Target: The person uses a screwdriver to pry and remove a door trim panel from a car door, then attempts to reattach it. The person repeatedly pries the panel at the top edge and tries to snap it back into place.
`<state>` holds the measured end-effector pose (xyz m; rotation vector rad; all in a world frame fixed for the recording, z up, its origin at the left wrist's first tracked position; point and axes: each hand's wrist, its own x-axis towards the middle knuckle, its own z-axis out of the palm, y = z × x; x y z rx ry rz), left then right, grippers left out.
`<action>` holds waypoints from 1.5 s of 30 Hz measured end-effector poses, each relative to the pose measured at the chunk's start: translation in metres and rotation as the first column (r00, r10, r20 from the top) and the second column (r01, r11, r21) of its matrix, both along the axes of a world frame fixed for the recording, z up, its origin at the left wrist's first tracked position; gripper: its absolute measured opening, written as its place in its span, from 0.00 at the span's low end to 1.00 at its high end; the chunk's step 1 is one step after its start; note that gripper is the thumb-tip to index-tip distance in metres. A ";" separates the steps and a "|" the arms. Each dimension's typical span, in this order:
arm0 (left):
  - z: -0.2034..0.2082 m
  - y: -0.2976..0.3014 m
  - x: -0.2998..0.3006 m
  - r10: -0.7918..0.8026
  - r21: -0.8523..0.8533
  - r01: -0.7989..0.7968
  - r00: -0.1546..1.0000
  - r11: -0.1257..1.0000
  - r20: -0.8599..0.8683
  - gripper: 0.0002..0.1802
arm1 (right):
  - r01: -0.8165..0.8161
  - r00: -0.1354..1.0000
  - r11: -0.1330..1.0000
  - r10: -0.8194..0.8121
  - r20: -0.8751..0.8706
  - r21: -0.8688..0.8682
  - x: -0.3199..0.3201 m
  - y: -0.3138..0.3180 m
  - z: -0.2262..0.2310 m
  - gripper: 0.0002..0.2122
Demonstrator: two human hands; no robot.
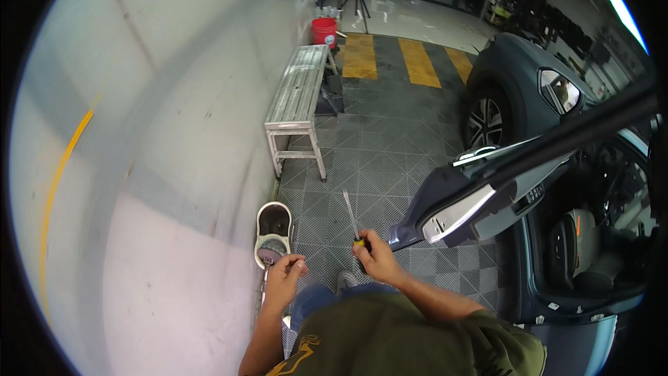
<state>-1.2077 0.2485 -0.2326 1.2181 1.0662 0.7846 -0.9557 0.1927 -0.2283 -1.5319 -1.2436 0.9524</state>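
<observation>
In the head view, taking the middle of the picture as the clock's centre, the right hand (378, 259) is at about 5 o'clock, its fingers clamped on the yellow-and-black handle of a screwdriver (353, 218). The screwdriver's bare metal shaft rises from that grip toward 11 to 12 o'clock, its tip above the grey patterned floor (362, 157). The left hand (282, 282) is at about 7 o'clock, fingers curled in toward the thumb; I cannot tell whether they pinch anything. Just beyond it, between 7 and 8 o'clock, stands a cream two-opening container (258, 226), a greyish round item in its nearer opening. The pale wall (174, 132) fills 9 o'clock. A metal bench (299, 87) stands at 11 o'clock, with a red bucket (321, 35) beyond it near 12. Between 3 and 4 o'clock, the open door (431, 198) of a blue-grey car (511, 66) reaches toward the right hand.
</observation>
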 end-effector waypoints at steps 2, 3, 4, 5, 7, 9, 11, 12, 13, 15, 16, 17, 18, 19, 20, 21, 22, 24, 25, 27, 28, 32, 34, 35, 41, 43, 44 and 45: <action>0.006 0.060 0.015 -0.046 0.032 0.048 0.997 0.998 -0.061 0.11 | 0.093 0.995 0.992 -0.088 -0.052 0.086 0.022 0.059 0.014 0.17; 0.004 0.092 0.022 -0.038 0.018 0.040 0.997 0.999 -0.071 0.11 | 0.152 0.988 0.982 -0.149 -0.035 0.112 0.036 0.089 0.012 0.17; -0.001 0.128 0.029 -0.033 0.011 0.035 0.996 0.999 -0.088 0.11 | 0.173 0.985 0.975 -0.170 -0.035 0.142 0.048 0.116 0.016 0.17; -0.012 0.164 0.033 -0.004 0.023 0.007 0.996 1.000 -0.090 0.11 | 0.202 0.979 0.964 -0.198 -0.041 0.175 0.059 0.141 0.022 0.16; -0.033 0.228 0.053 0.019 0.007 -0.018 0.995 1.000 -0.095 0.11 | 0.305 0.951 0.924 -0.306 -0.036 0.230 0.083 0.187 0.022 0.15; -0.052 0.292 0.080 -0.049 -0.033 0.047 0.997 0.998 -0.057 0.11 | 0.420 0.904 0.881 -0.427 -0.016 0.216 0.110 0.219 0.018 0.15; -0.056 0.355 0.110 -0.145 -0.076 0.139 0.986 0.987 -0.083 0.11 | 0.552 0.831 0.824 -0.555 -0.011 0.125 0.130 0.258 0.005 0.15; -0.055 0.387 0.130 -0.222 -0.070 0.216 0.970 0.974 -0.094 0.11 | 0.629 0.778 0.774 -0.624 -0.078 0.082 0.141 0.271 0.005 0.15; -0.055 0.415 0.154 -0.283 -0.062 0.278 0.955 0.959 -0.091 0.10 | 0.684 0.726 0.728 -0.675 -0.132 0.047 0.155 0.285 0.007 0.15; -0.054 0.473 0.206 -0.402 -0.049 0.399 0.912 0.916 -0.087 0.08 | 0.745 0.663 0.656 -0.749 -0.021 0.125 0.194 0.301 0.023 0.14; -0.047 0.499 0.233 -0.460 -0.012 0.461 0.881 0.887 -0.111 0.09 | 0.791 0.593 0.584 -0.805 0.005 0.184 0.216 0.308 0.030 0.14; -0.040 0.523 0.266 -0.512 0.025 0.520 0.848 0.854 -0.136 0.09 | 0.825 0.520 0.511 -0.853 0.029 0.242 0.242 0.314 0.039 0.14; -0.030 0.545 0.298 -0.560 0.069 0.576 0.811 0.814 -0.168 0.10 | 0.849 0.442 0.433 -0.896 0.041 0.304 0.265 0.318 0.045 0.14; -0.021 0.565 0.331 -0.591 0.104 0.610 0.789 0.785 -0.167 0.09 | 0.879 0.340 0.315 -0.940 -0.009 0.358 0.288 0.320 0.052 0.14; -0.012 0.582 0.364 -0.620 0.138 0.641 0.767 0.755 -0.166 0.09 | 0.894 0.237 0.192 -0.969 -0.063 0.406 0.311 0.318 0.059 0.14; -0.007 0.597 0.398 -0.646 0.176 0.666 0.746 0.725 -0.158 0.09 | 0.889 0.138 0.071 -0.984 -0.117 0.453 0.333 0.316 0.065 0.14; -0.009 0.605 0.432 -0.663 0.175 0.680 0.733 0.712 -0.155 0.08 | 0.898 0.064 -0.034 -0.977 -0.206 0.438 0.355 0.310 0.068 0.14; -0.014 0.617 0.500 -0.695 0.174 0.714 0.700 0.679 -0.161 0.08 | 0.893 -0.088 -0.244 -0.918 -0.387 0.378 0.395 0.292 0.070 0.14; -0.014 0.613 0.531 -0.715 0.144 0.737 0.675 0.660 -0.182 0.08 | 0.867 -0.137 -0.312 -0.899 -0.416 0.388 0.416 0.283 0.072 0.15; -0.012 0.586 0.595 -0.792 0.152 0.817 0.576 0.556 -0.200 0.09 | 0.809 -0.234 -0.431 -0.860 -0.453 0.400 0.455 0.261 0.084 0.15; -0.007 0.571 0.631 -0.847 0.185 0.864 0.498 0.467 -0.186 0.10 | 0.755 -0.302 -0.499 -0.841 -0.448 0.426 0.477 0.250 0.101 0.14; -0.001 0.544 0.744 -0.903 0.258 0.962 0.184 0.085 -0.389 0.11 | 0.681 -0.543 -0.538 -0.826 -0.150 0.497 0.541 0.182 0.159 0.13; 0.007 0.531 0.805 -0.942 0.202 0.972 0.173 0.116 -0.289 0.12 | 0.668 -0.632 -0.550 -0.775 -0.006 0.501 0.568 0.134 0.183 0.13; 0.012 0.529 0.838 -0.960 0.180 0.979 0.136 0.093 -0.243 0.12 | 0.663 -0.699 -0.541 -0.694 0.170 0.517 0.581 0.114 0.198 0.13; 0.011 0.505 1.036 -0.996 0.230 0.973 0.011 -0.010 -0.092 0.10 | 0.758 -0.638 -0.491 -0.427 0.641 0.429 0.656 0.058 0.238 0.16; 0.019 0.479 1.092 -0.999 0.259 0.965 -0.041 -0.044 -0.016 0.10 | 0.774 -0.598 -0.521 -0.418 0.684 0.359 0.680 0.044 0.236 0.17; 0.026 0.462 1.118 -0.997 0.246 0.967 -0.079 -0.072 0.018 0.11 | 0.772 -0.587 -0.549 -0.423 0.690 0.320 0.691 0.035 0.236 0.17; 0.037 0.446 1.141 -0.995 0.261 0.961 -0.097 -0.085 0.032 0.11 | 0.773 -0.581 -0.539 -0.389 0.715 0.334 0.704 0.025 0.234 0.17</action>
